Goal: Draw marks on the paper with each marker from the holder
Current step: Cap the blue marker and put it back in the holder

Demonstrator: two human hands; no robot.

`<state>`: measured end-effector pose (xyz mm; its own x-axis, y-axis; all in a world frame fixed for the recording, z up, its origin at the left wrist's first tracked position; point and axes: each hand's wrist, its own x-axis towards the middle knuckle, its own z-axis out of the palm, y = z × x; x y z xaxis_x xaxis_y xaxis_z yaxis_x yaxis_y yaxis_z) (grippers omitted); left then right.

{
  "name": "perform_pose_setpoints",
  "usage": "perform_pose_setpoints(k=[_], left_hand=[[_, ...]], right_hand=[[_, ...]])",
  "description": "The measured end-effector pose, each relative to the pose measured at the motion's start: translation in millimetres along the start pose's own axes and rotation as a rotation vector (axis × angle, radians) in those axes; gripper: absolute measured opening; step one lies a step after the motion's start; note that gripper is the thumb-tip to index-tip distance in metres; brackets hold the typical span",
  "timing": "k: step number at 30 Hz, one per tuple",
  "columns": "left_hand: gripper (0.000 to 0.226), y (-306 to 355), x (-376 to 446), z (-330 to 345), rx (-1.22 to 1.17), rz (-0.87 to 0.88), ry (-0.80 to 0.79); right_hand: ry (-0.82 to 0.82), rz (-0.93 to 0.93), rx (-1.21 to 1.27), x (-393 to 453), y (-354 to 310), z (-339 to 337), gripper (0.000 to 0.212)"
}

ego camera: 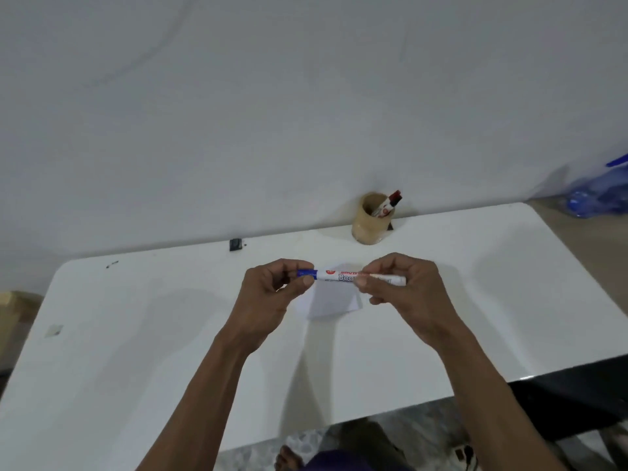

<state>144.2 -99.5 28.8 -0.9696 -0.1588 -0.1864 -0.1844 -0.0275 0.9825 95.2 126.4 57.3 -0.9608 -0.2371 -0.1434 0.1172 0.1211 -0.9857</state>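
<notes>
A white board marker with a blue cap [336, 275] lies level in the air between both hands, above the small white paper [331, 302] on the table. My left hand [272, 297] pinches the blue cap end. My right hand [404, 290] grips the white barrel. The cap sits on the marker. At the back edge stands a tan round holder [370, 220] with a red-capped marker [389, 203] leaning in it.
The white table [475, 300] meets a white wall at the back. A small black object [235, 244] lies near the back edge on the left. A blue plastic bag [598, 195] sits off the table's right corner. The floor shows below the front edge.
</notes>
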Motion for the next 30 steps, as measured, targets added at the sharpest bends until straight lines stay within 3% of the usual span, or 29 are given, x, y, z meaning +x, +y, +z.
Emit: perform_pose_setpoints(k=[7, 12, 17, 21, 25, 30], left_hand=[[0.021, 44.8, 66.7, 55.1, 0.203, 0.135, -0.049], [0.041, 45.8, 104.4, 91.4, 0.335, 0.155, -0.036], [0.063, 15.6, 133.7, 116.3, 0.394, 0.054, 0.167], [0.081, -13.4, 155.6, 134.4, 0.477, 0.010, 0.242], [0.090, -24.6, 172.7, 150.4, 0.479, 0.011, 0.262], [0.075, -28.6, 181.3, 161.3, 0.451, 0.104, 0.256]], right_hand=[[-0.021, -0.089, -0.402, 48.1, 3.0, -40.6, 0.018], [-0.108, -0.084, -0.471, 79.7, 11.6, -57.9, 0.059], [0.122, -0.218, -0.269, 116.0, 7.1, -79.0, 0.087], [0.312, -0.295, -0.161, 152.9, 0.6, -85.2, 0.081], [0.427, -0.358, -0.072, 181.6, -1.5, -79.0, 0.057], [0.453, -0.326, -0.136, 199.2, 15.8, -73.5, 0.043]])
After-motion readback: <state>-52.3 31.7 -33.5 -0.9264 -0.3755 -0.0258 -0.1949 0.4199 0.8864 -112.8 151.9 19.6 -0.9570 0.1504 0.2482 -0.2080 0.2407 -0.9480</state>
